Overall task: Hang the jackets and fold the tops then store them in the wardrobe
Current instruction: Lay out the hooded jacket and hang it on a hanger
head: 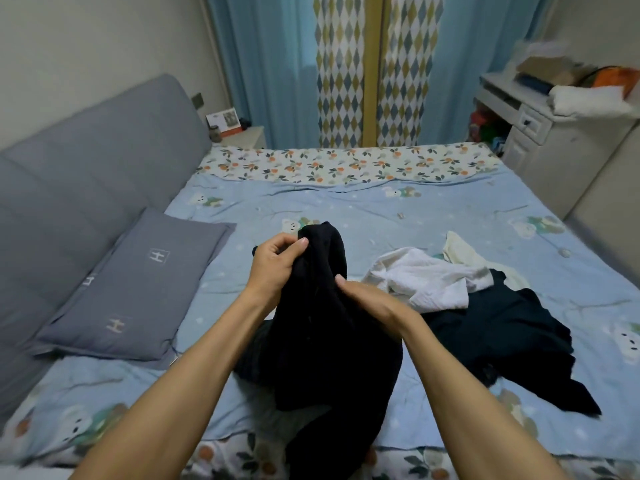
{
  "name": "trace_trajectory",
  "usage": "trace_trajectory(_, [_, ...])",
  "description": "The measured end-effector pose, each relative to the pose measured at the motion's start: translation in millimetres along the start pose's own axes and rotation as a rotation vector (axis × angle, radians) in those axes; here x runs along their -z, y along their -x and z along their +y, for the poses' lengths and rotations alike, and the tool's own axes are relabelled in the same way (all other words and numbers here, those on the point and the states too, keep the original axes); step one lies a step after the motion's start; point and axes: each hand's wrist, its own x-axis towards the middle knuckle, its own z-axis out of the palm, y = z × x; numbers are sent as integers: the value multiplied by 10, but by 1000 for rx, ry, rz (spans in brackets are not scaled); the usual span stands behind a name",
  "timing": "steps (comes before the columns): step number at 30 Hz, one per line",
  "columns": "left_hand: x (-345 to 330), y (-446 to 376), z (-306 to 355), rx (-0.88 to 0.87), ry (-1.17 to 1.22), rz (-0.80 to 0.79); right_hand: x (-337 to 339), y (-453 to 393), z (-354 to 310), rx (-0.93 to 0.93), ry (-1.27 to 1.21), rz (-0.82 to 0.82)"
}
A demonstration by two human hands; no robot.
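Black garment (322, 341) bunched above bed (398, 216), left hand (277, 263) pinching its top, right hand (367, 296) grip curled round its side

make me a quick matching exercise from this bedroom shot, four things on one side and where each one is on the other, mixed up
Things:
1. black garment
2. white top
3. grey pillow
4. dark garment

Places:
A. lying on the bed by the grey headboard
B. held up over the bed in both hands, left hand near its top, right hand lower
C. spread on the bed at the right, nearest the camera
D. crumpled on the bed, partly over the dark garment

Pairs: 1-B, 2-D, 3-A, 4-C
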Motion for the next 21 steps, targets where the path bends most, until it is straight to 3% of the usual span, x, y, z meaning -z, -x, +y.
trace_trajectory(5, [-151,-4,-95,67,52,79,-241,-99,-171,333,250,262])
trace_trajectory(9, [-180,25,-155,113,111,60,-260,-274,-106,411,274,404])
trace_trajectory(13, [-86,42,-285,98,88,-20,-169,-255,-48,425,121,366])
trace_trajectory(16, [43,38,-483,234,182,-13,-62,-247,-1,379,-36,375])
trace_trajectory(19, [117,-106,-715,275,-143,-48,72,-221,-23,346,-118,317])
trace_trajectory(21, [64,-199,-672,339,-283,-224,140,-173,-58,368,-159,265])
